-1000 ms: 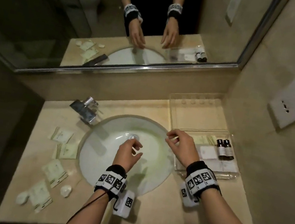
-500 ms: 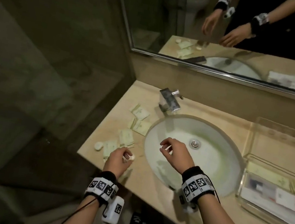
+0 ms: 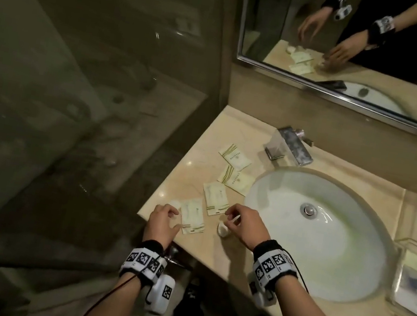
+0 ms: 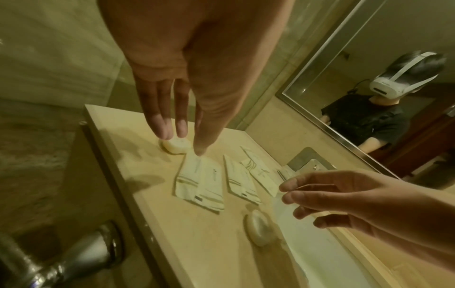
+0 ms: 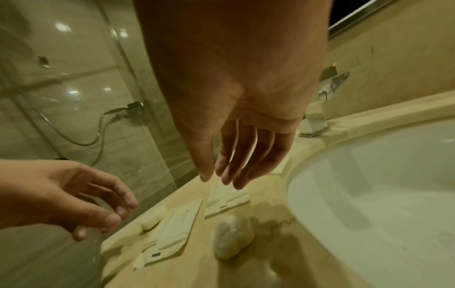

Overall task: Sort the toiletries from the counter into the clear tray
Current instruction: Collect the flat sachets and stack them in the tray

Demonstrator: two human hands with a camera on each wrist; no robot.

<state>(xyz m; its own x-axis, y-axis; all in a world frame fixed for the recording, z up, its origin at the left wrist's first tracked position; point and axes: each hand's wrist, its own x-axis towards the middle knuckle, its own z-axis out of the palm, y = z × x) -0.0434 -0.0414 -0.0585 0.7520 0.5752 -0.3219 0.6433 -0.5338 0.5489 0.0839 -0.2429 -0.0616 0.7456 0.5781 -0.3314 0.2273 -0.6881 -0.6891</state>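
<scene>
Several pale sachets (image 3: 215, 198) lie on the counter left of the sink. My left hand (image 3: 174, 217) hovers at the counter's front corner with straight fingers (image 4: 169, 132) over a small round soap (image 4: 176, 147), and its thumb tip touches the nearest sachet (image 4: 197, 175). My right hand (image 3: 230, 216) hangs with relaxed fingers (image 5: 236, 175) just above another sachet (image 5: 226, 198), holding nothing. A wrapped soap (image 3: 223, 229) lies under its palm. The clear tray (image 3: 397, 299) stands at the far right with items in it, blurred.
The white sink basin (image 3: 325, 248) fills the middle of the counter, with a chrome faucet (image 3: 291, 147) behind it. A glass shower wall (image 3: 103, 83) bounds the counter on the left. A mirror (image 3: 358, 59) runs along the back wall.
Both hands have moved left from over the basin to the sachets at the counter's left end. The head view has swung left, so the tray now sits at the right edge.
</scene>
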